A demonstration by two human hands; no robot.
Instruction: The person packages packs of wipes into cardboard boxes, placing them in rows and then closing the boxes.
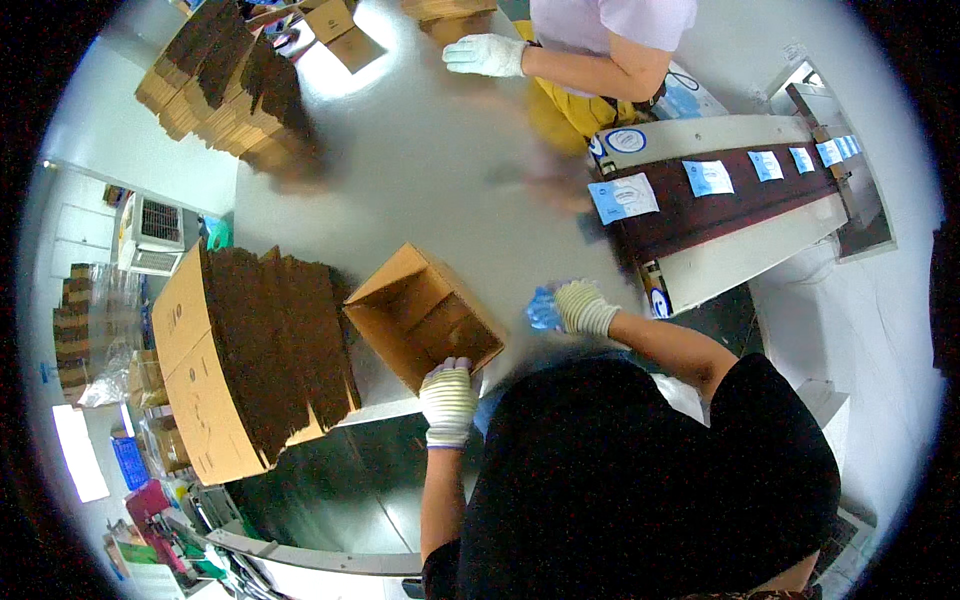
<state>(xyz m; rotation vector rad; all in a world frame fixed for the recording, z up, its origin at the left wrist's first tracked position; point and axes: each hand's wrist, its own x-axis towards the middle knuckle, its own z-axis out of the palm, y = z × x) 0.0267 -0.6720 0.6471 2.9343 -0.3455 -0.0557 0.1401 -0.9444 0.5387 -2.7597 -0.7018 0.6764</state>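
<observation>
An open cardboard box [384, 322] stands on the grey table in front of me, its inside facing up. At its near rim is my left hand [448, 402] in a striped knit glove, closed on the cardboard edge with the fingers reaching inside. To the right of the box, my right hand [585, 308], gloved alike, is closed around a crumpled blue packet [543, 310] just over the tabletop. Part of that packet is hidden by the fingers. Inside the box the bottom looks brown and shadowed; I cannot make out any packets there.
Flattened cartons [285, 345] are stacked left of the box, with another carton stack [225, 95] farther back. A conveyor belt [690, 212] on the right carries several blue-and-white packets [710, 177]. Across the table [400, 170], a co-worker's gloved hand [487, 55] is stretched out.
</observation>
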